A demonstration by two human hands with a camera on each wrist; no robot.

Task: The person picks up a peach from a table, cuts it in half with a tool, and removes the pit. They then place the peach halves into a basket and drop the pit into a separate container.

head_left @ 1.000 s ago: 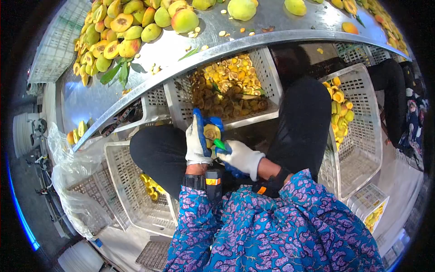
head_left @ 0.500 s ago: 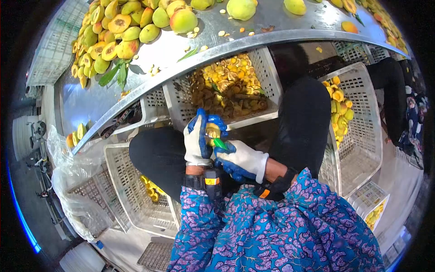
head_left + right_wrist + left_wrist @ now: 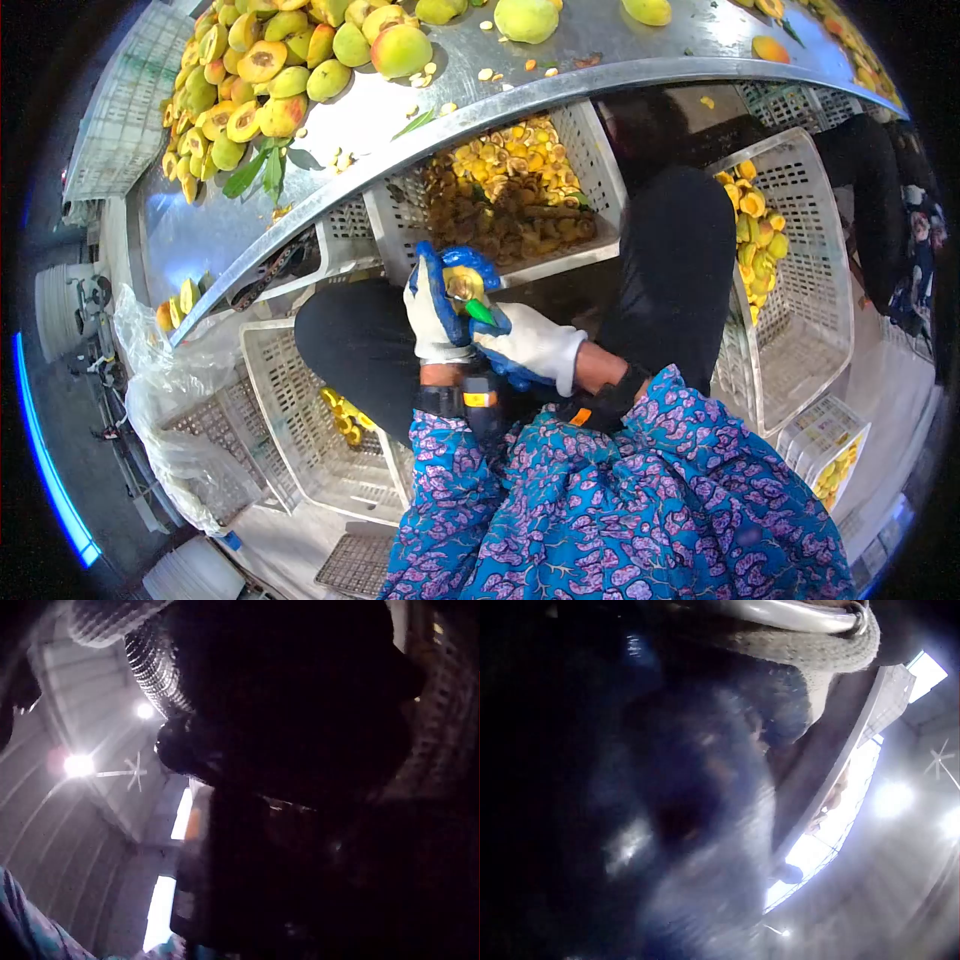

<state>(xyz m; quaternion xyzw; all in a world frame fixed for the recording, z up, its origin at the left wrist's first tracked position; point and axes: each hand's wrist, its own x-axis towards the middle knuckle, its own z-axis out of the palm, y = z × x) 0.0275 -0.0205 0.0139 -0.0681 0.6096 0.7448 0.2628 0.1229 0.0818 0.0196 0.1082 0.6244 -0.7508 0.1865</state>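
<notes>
In the head view, the left hand (image 3: 430,315), in a white glove with blue coating, holds a yellow peach half (image 3: 464,279) with its cut face up, fingers curled round its far side. The gloved right hand (image 3: 535,347) grips a small tool by its green handle (image 3: 480,312). The tool's metal end lies over the middle of the cut face. Both hands are close together above the lap, the right one against the lower side of the left. The two wrist views are dark and blurred, with the fruit and tool hidden there.
Ahead is a metal table (image 3: 600,78) with a heap of peaches (image 3: 285,85). Beneath its edge stands a white crate (image 3: 612,165) of cut pieces. More crates flank the legs: one at left (image 3: 285,430), one at right (image 3: 800,330) with yellow halves. Clear plastic sheeting (image 3: 165,400) hangs at left.
The peach half has turned in the left hand, its cut face tilting away and then facing up again. The tool's metal end has come over the cut face. Both hands stay together.
</notes>
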